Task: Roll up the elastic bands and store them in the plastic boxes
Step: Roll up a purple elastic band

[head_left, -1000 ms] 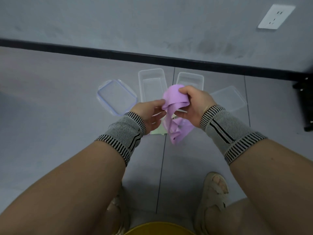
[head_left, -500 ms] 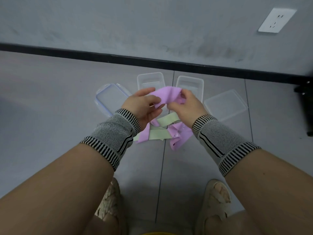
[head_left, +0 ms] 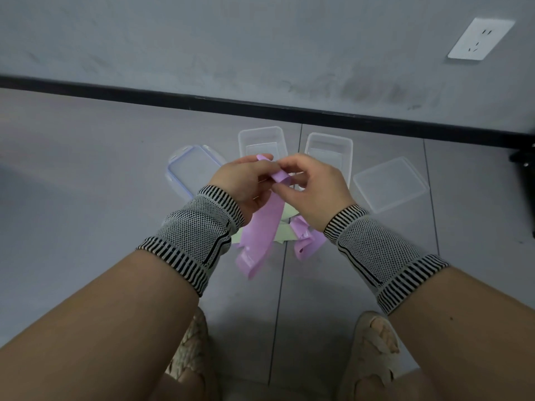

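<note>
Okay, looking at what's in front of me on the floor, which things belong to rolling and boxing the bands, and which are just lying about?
Part of the job:
- purple band, pinched at its top by left hand and right hand
- green band on the floor
- two open boxes
- two lids

Just there:
- wall socket
- black object at right edge
</note>
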Motion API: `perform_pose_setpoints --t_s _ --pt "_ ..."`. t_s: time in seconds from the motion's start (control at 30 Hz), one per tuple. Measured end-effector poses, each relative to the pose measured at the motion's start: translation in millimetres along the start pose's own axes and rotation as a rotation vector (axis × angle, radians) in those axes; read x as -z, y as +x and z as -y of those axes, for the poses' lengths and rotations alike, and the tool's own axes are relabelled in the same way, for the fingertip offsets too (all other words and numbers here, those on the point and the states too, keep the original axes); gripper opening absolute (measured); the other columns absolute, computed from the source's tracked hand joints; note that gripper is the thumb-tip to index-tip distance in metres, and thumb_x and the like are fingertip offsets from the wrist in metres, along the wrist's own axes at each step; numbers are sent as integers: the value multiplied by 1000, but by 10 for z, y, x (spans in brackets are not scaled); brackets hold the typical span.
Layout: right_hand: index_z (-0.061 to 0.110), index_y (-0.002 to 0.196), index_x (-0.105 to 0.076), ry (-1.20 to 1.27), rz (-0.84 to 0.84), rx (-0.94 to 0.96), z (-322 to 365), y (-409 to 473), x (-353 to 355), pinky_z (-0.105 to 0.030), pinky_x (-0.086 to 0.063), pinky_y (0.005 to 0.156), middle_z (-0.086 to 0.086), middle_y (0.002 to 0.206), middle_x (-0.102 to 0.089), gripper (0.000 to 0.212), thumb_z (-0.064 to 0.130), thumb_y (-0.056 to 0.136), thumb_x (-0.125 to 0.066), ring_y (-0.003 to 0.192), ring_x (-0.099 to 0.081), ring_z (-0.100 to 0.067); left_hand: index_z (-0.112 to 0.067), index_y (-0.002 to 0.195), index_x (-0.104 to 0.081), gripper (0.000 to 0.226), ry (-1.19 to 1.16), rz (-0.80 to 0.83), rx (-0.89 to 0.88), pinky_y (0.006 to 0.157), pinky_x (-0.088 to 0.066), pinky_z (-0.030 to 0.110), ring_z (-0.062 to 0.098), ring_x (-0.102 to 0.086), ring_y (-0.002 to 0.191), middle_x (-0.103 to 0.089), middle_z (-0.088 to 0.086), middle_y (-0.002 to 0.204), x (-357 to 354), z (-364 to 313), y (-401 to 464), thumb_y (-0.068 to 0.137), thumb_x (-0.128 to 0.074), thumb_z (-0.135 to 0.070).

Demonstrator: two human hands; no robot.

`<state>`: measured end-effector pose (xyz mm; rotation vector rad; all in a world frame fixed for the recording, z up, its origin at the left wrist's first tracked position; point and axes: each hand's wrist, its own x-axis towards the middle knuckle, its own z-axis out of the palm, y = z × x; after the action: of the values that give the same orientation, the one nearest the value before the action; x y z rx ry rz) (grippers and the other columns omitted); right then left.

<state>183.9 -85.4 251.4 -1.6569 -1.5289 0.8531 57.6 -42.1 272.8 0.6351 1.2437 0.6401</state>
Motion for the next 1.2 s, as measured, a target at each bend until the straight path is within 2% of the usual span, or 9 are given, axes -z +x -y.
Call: perform_pose_setpoints --t_s 0.1,0.23,0.43,0.57,0.73,0.8,0.87,1.0,1.2 --pt "25 104 -67 29 -3 -48 -30 30 31 -31 -56 83 8 99 -70 20 19 86 -67 82 -69 -6 -17 84 -62 4 23 66 22 68 -43 22 12 -63 79 -70 2 92 26 -12 2 85 -60 -15" --pt "26 98 -68 52 -1 -85 -53 61 88 -34 -57 81 5 91 -72 16 18 85 -65 79 -69 -9 -11 110 -67 26 71 164 16 76 -48 24 10 -66 94 -70 2 110 70 -51 -2 84 -62 -12" --pt "11 83 -66 422 -29 -342 31 137 229 -27 -54 59 -4 64 -63 19 7 93 -51 53 -63 -11 -20 95 -66 14 358 -80 -217 49 -36 18 7 -53 64 -60 -4 73 92 -97 20 85 -64 -11" --pt "10 79 -58 688 61 -451 67 151 315 -29 -48 56 -8 66 -57 17 5 93 -51 50 -55 -16 -20 112 -66 26 424 -24 -265 87 -44 28 7 -58 99 -66 -5 106 133 -94 25 86 -64 -21" --pt "8 80 -57 708 111 -461 54 157 324 -26 -50 54 -9 69 -59 16 4 93 -49 54 -57 -17 -16 75 -67 11 472 89 -287 73 -44 30 18 -58 71 -64 3 73 76 -53 -2 85 -65 -14" --pt "8 78 -58 681 116 -450 53 153 314 -26 -50 53 -9 68 -60 18 4 93 -49 52 -57 -15 -12 72 -63 14 424 103 -276 76 -48 39 23 -52 75 -59 14 79 82 -34 18 85 -65 -9" --pt "9 77 -58 656 108 -440 46 152 303 -26 -51 55 -9 67 -60 19 5 93 -50 51 -57 -15 -10 73 -62 14 390 119 -259 76 -53 38 24 -55 75 -60 15 81 80 -28 7 86 -64 -7" --pt "11 88 -63 712 99 -458 10 132 288 -39 -55 76 -7 79 -66 11 20 92 -58 69 -65 -20 -12 70 -58 19 256 124 -231 51 -50 21 13 -56 53 -61 2 61 78 -40 -12 88 -59 -6" --pt "21 99 -70 435 330 -371 -115 11 121 -37 -49 92 0 99 -73 20 16 79 -73 94 -67 -17 -10 82 -56 12 -74 155 -167 57 -57 27 17 -64 61 -65 5 72 81 -136 -15 93 -52 -7"
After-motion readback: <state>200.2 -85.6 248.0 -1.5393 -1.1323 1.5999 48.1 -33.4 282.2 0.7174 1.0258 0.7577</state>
